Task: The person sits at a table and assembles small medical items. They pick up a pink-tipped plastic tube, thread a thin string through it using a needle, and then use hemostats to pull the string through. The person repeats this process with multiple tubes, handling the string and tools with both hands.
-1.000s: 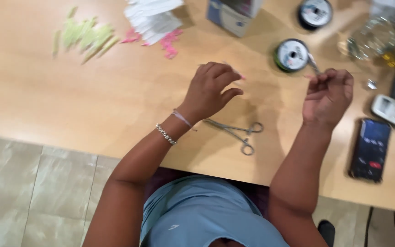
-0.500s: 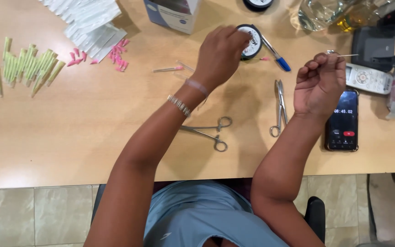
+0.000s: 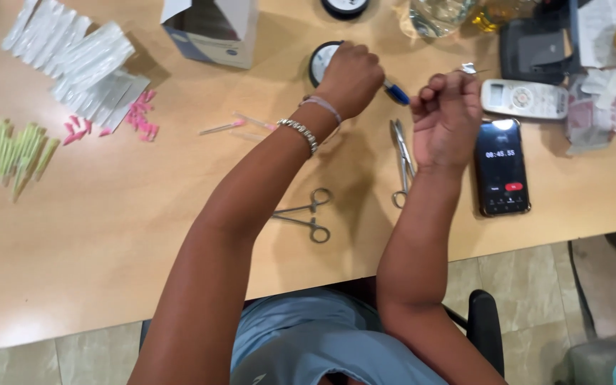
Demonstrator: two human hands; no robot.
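Observation:
My left hand, with bracelets at the wrist, reaches across the wooden table and closes over a round black-rimmed spool. My right hand is held just to its right with fingers pinched together on a small thin metal piece that sticks out above the fingertips. A blue pen lies between the two hands. One pair of metal forceps lies under my right wrist. A second pair lies beside my left forearm.
A phone showing a timer and a white remote lie right of my right hand. An open box, clear packets, pink caps, green caps and pink-tipped needles lie to the left.
My left hand has reached from the middle of the table out to the spool and closed over it. My right hand stays raised and pinched. The view has shifted.

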